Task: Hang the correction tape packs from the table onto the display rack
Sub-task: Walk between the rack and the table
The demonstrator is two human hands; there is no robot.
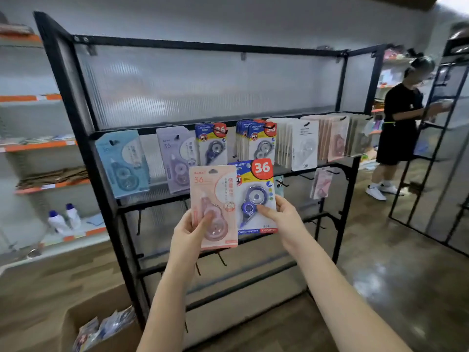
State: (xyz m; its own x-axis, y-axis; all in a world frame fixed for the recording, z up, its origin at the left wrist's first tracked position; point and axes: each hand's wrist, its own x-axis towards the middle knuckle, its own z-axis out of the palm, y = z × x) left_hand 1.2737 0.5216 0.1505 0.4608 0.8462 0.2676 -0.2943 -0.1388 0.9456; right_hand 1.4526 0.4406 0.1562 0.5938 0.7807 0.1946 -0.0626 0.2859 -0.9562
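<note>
Left hand [189,231]'s pink pack [214,207] (overlapping blue pack [256,196]'s edge)

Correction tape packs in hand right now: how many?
2: a pink pack in the left hand, a blue pack in the right hand, partly overlapped by pink.

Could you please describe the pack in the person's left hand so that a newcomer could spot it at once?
In front of the black display rack, two raised hands each hold a pack. The left hand grips the pink correction tape pack; unlike the blue pack beside it, it has no red circle.
</note>
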